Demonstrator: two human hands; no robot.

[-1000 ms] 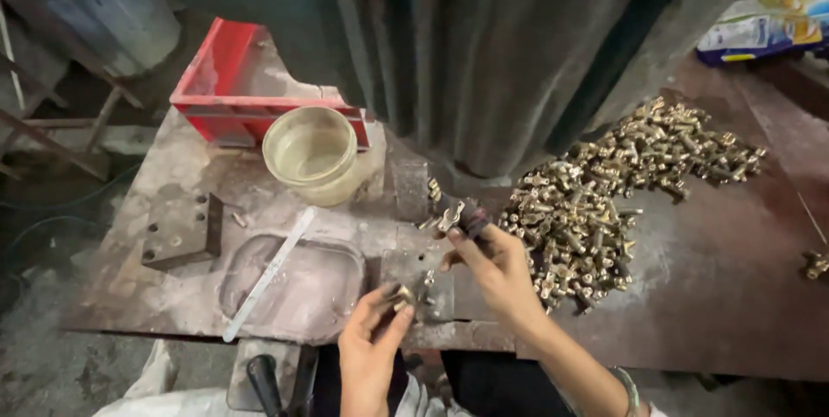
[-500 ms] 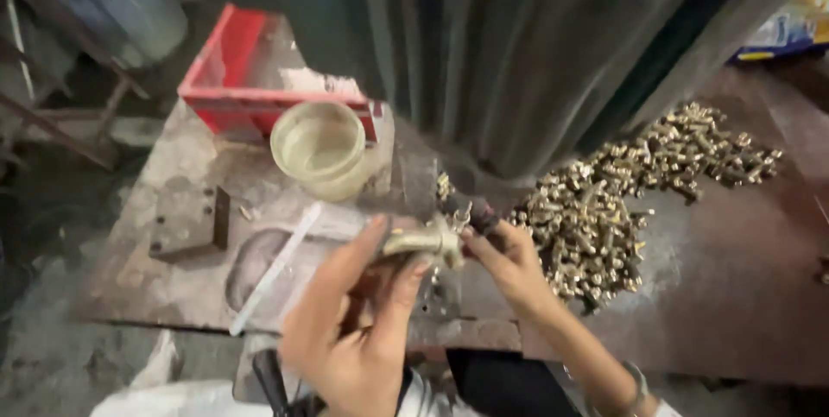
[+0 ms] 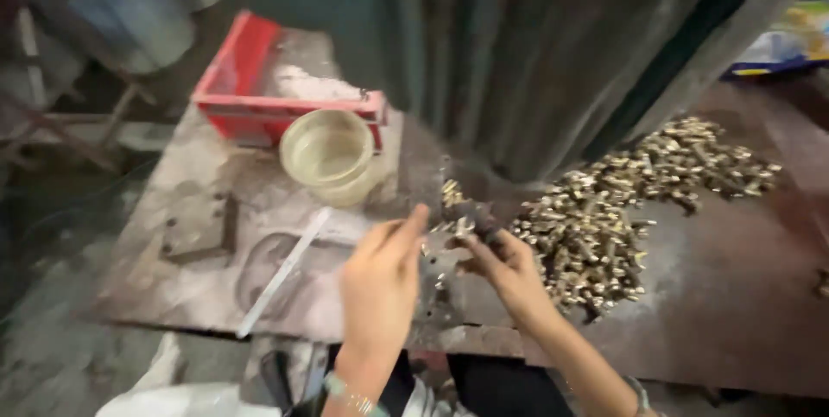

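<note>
My left hand (image 3: 380, 283) hovers over the metal worktable (image 3: 216, 296) with its fingers apart, pointing toward a small dark fixture (image 3: 471, 214). Nothing shows in this hand. My right hand (image 3: 505, 266) touches that fixture from the right, its fingertips pinched on a small brass piece there; motion blur hides the exact hold. A big heap of small brass parts (image 3: 622, 210) lies just right of the right hand. A few loose brass parts sit beside the fixture.
A round cream bowl (image 3: 330, 154) stands in front of a red plastic tray (image 3: 268, 89) at the back left. A white flat stick (image 3: 285, 270) and a dark metal block (image 3: 200, 229) lie left. A large dark machine column (image 3: 553, 46) rises behind.
My left hand held a brass piece up half a second ago; now it is lower, fingers apart and with nothing visible in it. The camera view shifted closer.
</note>
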